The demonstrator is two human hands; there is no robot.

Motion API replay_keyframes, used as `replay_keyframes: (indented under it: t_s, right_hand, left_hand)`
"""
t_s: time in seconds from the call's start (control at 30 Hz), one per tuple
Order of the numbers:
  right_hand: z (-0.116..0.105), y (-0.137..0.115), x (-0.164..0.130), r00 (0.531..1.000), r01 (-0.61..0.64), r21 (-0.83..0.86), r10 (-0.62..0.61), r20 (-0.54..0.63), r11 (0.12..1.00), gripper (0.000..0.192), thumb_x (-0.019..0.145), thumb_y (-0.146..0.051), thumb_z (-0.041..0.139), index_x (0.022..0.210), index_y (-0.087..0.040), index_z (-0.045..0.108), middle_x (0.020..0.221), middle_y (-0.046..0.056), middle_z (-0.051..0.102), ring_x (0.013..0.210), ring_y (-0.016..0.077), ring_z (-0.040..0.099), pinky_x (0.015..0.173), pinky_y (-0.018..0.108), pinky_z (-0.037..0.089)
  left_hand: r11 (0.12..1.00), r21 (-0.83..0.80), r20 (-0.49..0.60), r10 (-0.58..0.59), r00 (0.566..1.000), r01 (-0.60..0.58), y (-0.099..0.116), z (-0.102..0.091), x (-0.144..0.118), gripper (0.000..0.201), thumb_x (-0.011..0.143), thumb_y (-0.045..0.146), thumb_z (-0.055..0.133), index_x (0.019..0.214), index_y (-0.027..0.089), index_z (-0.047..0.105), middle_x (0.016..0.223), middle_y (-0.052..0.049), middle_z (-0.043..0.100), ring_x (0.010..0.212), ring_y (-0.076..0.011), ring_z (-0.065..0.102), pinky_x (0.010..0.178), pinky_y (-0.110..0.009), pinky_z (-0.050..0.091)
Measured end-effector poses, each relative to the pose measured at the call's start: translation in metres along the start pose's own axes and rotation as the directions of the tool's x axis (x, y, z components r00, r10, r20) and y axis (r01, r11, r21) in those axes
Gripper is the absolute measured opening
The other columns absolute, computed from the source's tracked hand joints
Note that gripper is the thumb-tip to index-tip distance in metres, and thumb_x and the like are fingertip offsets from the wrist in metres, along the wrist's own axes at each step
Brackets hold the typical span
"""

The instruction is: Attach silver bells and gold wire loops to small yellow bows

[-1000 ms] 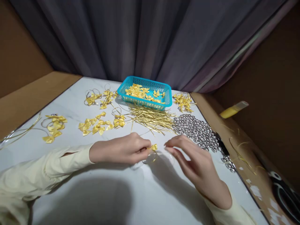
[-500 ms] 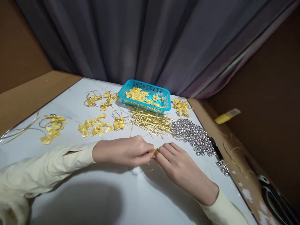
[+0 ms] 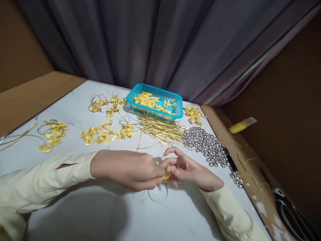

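Near the table's [image 3: 105, 214] front edge, your left hand [image 3: 130, 169] and right hand [image 3: 187, 169] pinch one small yellow bow [image 3: 166, 176]; soft, light, probably best held at its knot

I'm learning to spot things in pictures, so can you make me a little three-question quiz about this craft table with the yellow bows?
1. True or false: the turquoise basket holds silver beads.
2. What do the left hand and right hand pinch between them? A) a small yellow bow on a gold cord loop B) scissors C) a glue stick
3. Fill in: the pile of silver beads lies to the ____ of the bundle of gold cords.

Key
1. False: it holds yellow ribbon bows.
2. A: the small yellow bow sits between the fingertips, and its gold cord loop hangs below onto the white table.
3. Right.
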State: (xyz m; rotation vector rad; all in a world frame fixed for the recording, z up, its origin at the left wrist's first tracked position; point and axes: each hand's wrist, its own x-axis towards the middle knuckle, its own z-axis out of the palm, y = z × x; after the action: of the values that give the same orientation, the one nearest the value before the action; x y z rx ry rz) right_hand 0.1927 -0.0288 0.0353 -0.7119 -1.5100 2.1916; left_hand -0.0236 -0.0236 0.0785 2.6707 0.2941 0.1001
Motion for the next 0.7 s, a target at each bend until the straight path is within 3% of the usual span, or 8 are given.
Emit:
replay_keyframes:
  t_s: [0.1,0.27,0.43,0.53,0.7]
  right_hand:
    - [0.001,-0.001,0.002,0.998,-0.052,0.009,0.052,-0.047,0.999,0.032,0.085,-0.035,0.057,0.103,-0.019,0.035,0.075,-0.002,0.059,0.047,0.0013,0.038,0.046,0.017,0.026]
    - [0.005,-0.007,0.0,0.977,0.025,-0.039,-0.032,-0.213,0.999,0.044,0.074,-0.022,0.069,0.105,-0.019,0.038,0.069,-0.004,0.061,0.063,0.0081,0.059,0.059,0.021,0.042]
    - [0.01,-0.007,-0.002,0.918,0.077,-0.148,-0.128,-0.375,0.986,0.04,0.075,-0.02,0.068,0.105,-0.018,0.042,0.068,-0.003,0.063,0.061,0.0087,0.058,0.059,0.022,0.043]
    - [0.01,-0.005,-0.003,0.894,0.106,-0.197,-0.18,-0.41,0.975,0.037,0.077,-0.02,0.066,0.105,-0.018,0.044,0.069,-0.002,0.062,0.065,0.0096,0.057,0.063,0.024,0.043]
    - [0.009,-0.007,-0.007,0.898,0.165,-0.211,-0.235,-0.371,0.963,0.035,0.078,-0.02,0.065,0.106,-0.019,0.044,0.068,-0.002,0.062,0.068,0.0116,0.058,0.066,0.027,0.045]
  left_hand:
    - [1.0,0.003,0.021,-0.017,1.0,0.017,0.001,0.001,0.0,0.018,0.087,0.012,0.041,0.073,0.015,0.051,0.059,-0.003,0.056,0.045,-0.0115,0.043,0.045,-0.024,0.031]
    - [0.997,-0.068,0.024,-0.035,0.999,0.036,0.0,0.0,-0.001,0.019,0.087,0.014,0.041,0.07,0.017,0.047,0.058,-0.001,0.053,0.045,-0.011,0.041,0.044,-0.024,0.029]
    - [0.996,-0.079,0.046,-0.047,0.998,0.05,0.0,0.0,-0.001,0.019,0.089,0.015,0.04,0.07,0.017,0.045,0.06,-0.001,0.053,0.046,-0.0108,0.041,0.045,-0.023,0.03]
    - [0.996,-0.075,0.05,-0.048,0.998,0.052,0.001,-0.001,0.0,0.02,0.088,0.014,0.04,0.069,0.017,0.044,0.059,-0.001,0.052,0.046,-0.0107,0.04,0.045,-0.023,0.03]
    - [0.991,-0.114,0.044,-0.067,0.997,0.071,0.001,-0.003,0.0,0.019,0.087,0.012,0.041,0.069,0.016,0.044,0.058,0.001,0.05,0.046,-0.009,0.039,0.045,-0.021,0.031]
